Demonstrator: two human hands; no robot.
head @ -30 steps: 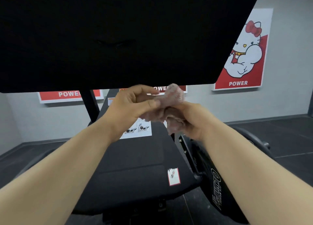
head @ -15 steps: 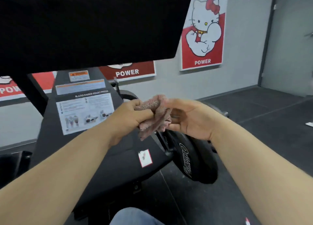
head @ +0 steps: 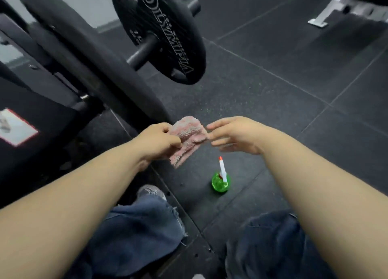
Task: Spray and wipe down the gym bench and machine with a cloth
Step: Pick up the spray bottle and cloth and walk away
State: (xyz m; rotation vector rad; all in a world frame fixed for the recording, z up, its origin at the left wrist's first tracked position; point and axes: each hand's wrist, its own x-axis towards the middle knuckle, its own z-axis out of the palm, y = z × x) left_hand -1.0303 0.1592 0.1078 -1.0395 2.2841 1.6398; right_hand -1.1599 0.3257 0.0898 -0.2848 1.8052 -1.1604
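Gripping the bunched pink cloth (head: 186, 137) just up-left of the green spray bottle (head: 220, 182) standing on the floor, the left hand (head: 156, 141) holds it while the right hand (head: 233, 135), fingers loosely spread, hovers above the bottle at the cloth's edge, so spraying and wiping the machine (head: 69, 54) farther left of the bottle look largely undone.

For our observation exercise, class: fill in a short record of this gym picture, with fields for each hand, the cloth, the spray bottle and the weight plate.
left hand: grips the cloth
right hand: open, fingertips at the cloth's edge
cloth: pink, bunched, held above the floor
bottle: green, upright on the floor, untouched
plate: black, lettered OLYMPIA, off the floor
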